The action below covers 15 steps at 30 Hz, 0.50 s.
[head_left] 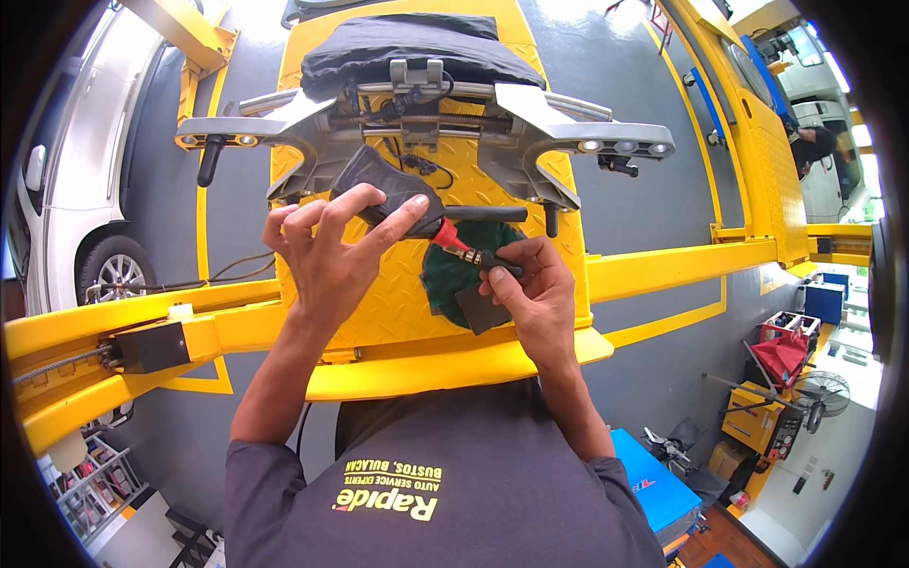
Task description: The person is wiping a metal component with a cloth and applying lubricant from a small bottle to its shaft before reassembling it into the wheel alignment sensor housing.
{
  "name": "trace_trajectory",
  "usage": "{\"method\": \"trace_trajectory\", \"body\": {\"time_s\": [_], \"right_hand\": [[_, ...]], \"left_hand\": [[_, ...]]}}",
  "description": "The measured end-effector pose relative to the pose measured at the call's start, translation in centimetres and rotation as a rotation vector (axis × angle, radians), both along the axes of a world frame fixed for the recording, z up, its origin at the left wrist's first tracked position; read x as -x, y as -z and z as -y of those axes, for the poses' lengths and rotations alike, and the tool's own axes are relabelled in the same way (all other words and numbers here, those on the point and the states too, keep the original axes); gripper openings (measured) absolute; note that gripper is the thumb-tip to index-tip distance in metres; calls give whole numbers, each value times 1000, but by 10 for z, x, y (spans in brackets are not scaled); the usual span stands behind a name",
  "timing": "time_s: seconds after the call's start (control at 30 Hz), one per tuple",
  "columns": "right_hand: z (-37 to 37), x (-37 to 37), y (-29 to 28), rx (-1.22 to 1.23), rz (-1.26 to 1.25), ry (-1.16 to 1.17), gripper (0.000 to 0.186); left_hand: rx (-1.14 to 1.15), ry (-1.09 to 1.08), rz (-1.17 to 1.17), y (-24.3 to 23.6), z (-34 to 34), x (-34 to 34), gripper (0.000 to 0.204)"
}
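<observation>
My left hand [322, 251] grips a black bottle [371, 166], tilted down toward the right. Its red nozzle [451, 237] meets or nearly meets a small metal-and-black fitting [472, 256] pinched in my right hand [538, 293]. Beneath them lie a dark green cloth [445, 284] and a dark square pad [478, 310] on a yellow tread-plate platform [341, 336]. A black rod [488, 215] rests just behind. Beyond stands a silver clamp fixture [525, 123] with handles and a cable, and behind it a folded black cover [407, 43].
A white car [85, 161] stands at left. Yellow beams [663, 270] cross both sides, with a yellow column [757, 142] at right. A person [814, 147] is at far right. A fan [822, 398], red item [786, 355] and blue case [653, 492] sit lower right.
</observation>
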State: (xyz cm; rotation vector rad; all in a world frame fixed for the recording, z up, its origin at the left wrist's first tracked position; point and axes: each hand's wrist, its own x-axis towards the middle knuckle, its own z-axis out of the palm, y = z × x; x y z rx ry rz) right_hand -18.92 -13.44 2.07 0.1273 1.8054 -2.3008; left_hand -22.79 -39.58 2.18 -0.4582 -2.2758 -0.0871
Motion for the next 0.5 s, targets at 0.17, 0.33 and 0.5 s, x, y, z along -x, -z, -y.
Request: {"method": "trace_trajectory", "body": {"time_s": [0.17, 0.33, 0.5], "right_hand": [[4, -2, -1, -22, -31, 25, 21], [4, -2, 0, -42, -38, 18, 22], [4, -3, 0, -57, -44, 13, 23]], "left_hand": [[19, 0, -16, -1, 0, -2, 40], [9, 5, -18, 1, -1, -4, 40], [2, 1, -20, 3, -1, -4, 40]]}}
